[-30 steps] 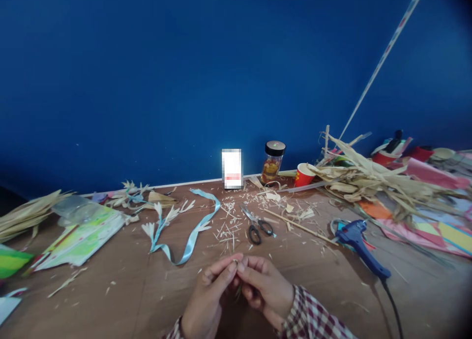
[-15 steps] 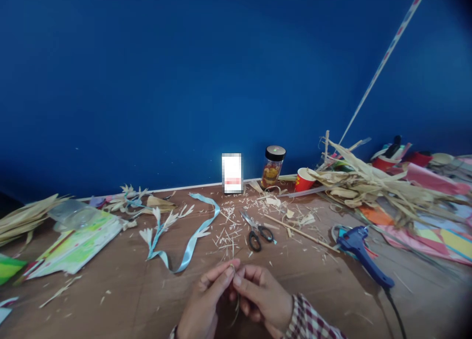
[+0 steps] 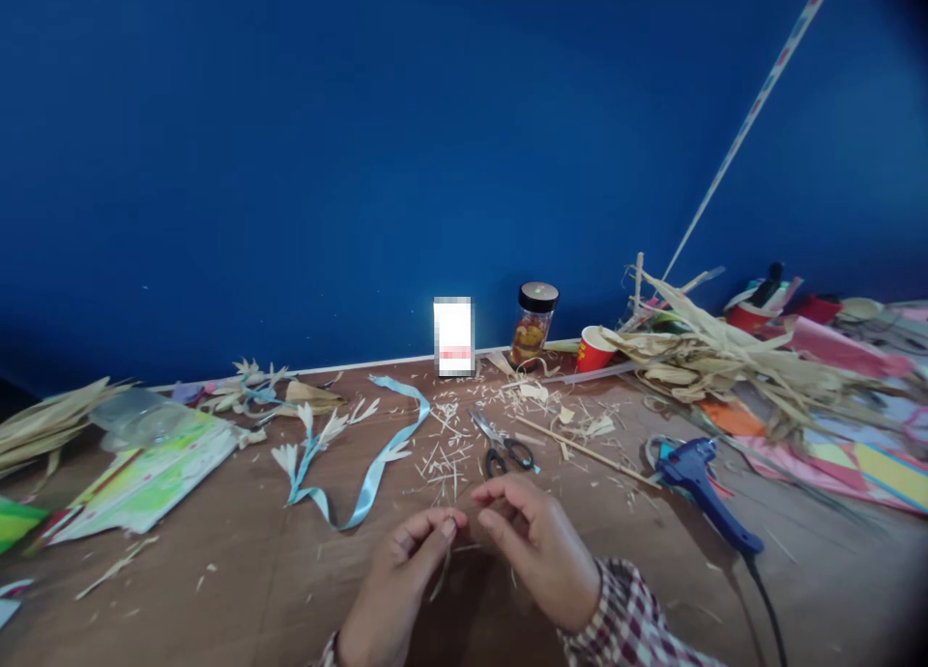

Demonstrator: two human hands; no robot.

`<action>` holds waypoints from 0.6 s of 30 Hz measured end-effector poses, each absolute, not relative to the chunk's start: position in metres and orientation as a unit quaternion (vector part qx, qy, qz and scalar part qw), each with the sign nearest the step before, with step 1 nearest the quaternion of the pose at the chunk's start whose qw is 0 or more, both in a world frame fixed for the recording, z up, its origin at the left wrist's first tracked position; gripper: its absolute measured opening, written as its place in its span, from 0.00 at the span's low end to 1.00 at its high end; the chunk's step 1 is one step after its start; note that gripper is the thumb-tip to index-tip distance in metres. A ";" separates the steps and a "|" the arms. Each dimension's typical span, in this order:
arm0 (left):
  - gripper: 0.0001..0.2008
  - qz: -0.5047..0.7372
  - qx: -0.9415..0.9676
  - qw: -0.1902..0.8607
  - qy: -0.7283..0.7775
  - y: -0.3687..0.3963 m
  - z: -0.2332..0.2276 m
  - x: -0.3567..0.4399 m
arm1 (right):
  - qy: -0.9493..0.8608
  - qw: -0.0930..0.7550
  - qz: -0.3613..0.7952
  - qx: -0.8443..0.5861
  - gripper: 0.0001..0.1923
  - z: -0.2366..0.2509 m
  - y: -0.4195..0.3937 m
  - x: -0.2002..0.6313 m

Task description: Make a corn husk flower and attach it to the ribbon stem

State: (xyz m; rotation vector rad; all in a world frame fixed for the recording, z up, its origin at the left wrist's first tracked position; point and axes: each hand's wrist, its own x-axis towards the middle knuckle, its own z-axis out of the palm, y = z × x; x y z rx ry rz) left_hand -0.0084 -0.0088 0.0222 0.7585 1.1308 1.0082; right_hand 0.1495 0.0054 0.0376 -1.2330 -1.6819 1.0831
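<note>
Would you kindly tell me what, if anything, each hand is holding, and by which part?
The left hand pinches a thin strand by its upper part; the right hand appears to hold nothing.

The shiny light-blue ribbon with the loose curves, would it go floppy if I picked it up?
Probably floppy: the shiny light-blue ribbon lies in loose bends. It's likely light, being a thin strip. Its glossy face suggests it might feel slippery.

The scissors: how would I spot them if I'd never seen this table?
On the brown table, look just beyond the right hand. There, beside pale scraps, lie the scissors, blades pointing away from the hand; two black handle loops set them apart from the scraps.
</note>
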 end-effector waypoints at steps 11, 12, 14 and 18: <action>0.13 0.410 0.413 0.660 0.476 -0.010 0.016 -0.007 | -0.758 0.341 0.356 -0.427 0.10 0.043 0.010 0.145; 0.13 0.410 0.412 0.657 0.479 -0.010 0.017 -0.006 | -0.758 0.345 0.357 -0.424 0.10 0.043 0.010 0.146; 0.14 0.406 0.415 0.656 0.482 -0.010 0.019 -0.005 | -0.756 0.351 0.359 -0.419 0.09 0.043 0.011 0.147; 0.13 0.397 0.431 0.654 0.479 -0.010 0.021 -0.006 | -0.760 0.355 0.362 -0.406 0.10 0.043 0.012 0.150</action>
